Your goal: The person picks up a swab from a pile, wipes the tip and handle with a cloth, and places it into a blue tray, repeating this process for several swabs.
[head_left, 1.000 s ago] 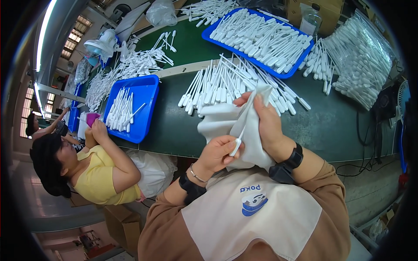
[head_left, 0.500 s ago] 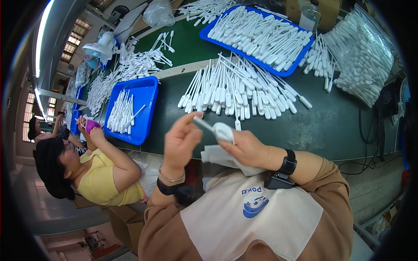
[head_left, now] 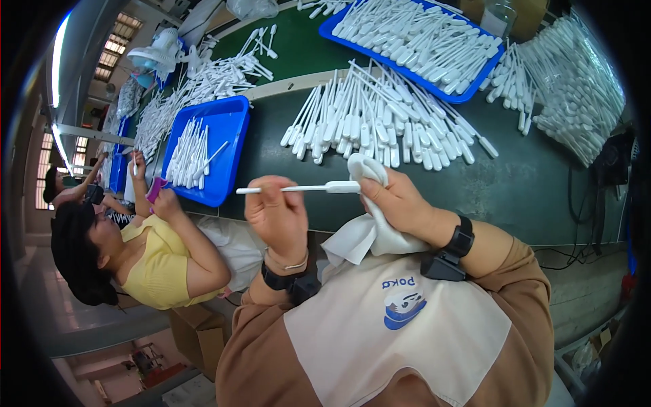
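Observation:
My left hand (head_left: 277, 214) pinches the thin stem of a white plastic stick (head_left: 342, 187). The stick lies nearly level across in front of me, its wider handle-like end pointing right. A folded white cloth (head_left: 390, 237) hangs from my right hand (head_left: 400, 203), which is closed on it at the tip of the wide end. Whether the right fingers also grip the stick through the cloth is hidden. Just beyond my hands, a fanned pile of similar sticks (head_left: 380, 129) rests on the dark green table (head_left: 495, 197), wide ends toward me.
A blue tray (head_left: 234, 136) with some sticks stands at left; a fuller blue tray (head_left: 461, 97) is behind the pile. A clear bag of sticks (head_left: 576, 88) stands at far right. At left, a person in yellow (head_left: 163, 271) holds something purple (head_left: 156, 189).
My left hand has moved slightly left and down. The stick has turned level, and its wide end, earlier wrapped by the cloth, now shows. The cloth hangs lower and more open.

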A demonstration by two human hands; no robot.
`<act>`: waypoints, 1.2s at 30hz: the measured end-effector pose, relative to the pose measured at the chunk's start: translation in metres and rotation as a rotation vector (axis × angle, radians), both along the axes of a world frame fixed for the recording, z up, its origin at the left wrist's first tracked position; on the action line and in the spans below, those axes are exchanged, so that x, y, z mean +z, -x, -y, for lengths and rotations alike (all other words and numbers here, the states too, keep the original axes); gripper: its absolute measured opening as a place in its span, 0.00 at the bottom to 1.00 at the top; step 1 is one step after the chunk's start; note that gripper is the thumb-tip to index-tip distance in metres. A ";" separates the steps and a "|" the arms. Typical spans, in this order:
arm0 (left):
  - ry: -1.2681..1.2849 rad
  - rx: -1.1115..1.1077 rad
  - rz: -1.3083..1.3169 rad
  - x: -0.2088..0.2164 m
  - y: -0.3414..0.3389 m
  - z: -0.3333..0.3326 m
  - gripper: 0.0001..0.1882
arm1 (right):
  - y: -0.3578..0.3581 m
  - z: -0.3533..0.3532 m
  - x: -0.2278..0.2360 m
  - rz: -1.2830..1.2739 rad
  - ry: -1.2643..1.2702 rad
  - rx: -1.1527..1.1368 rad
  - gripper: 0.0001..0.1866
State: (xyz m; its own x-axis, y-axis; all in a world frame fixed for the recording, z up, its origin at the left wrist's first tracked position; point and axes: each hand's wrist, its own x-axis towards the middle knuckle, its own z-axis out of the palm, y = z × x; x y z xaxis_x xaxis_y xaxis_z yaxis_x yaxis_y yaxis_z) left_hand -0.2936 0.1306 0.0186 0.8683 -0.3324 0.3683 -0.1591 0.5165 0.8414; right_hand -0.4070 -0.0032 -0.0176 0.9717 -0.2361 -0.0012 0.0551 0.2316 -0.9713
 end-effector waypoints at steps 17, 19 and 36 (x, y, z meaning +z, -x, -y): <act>-0.134 -0.100 -0.175 -0.004 0.002 0.012 0.09 | -0.001 -0.003 0.002 0.048 0.558 0.038 0.17; -0.058 -0.098 -0.163 -0.002 0.001 0.009 0.09 | 0.001 -0.004 0.006 0.131 0.368 -0.023 0.16; -0.464 -0.161 1.057 -0.020 -0.007 0.019 0.05 | 0.000 -0.002 0.007 -0.264 -0.301 0.164 0.19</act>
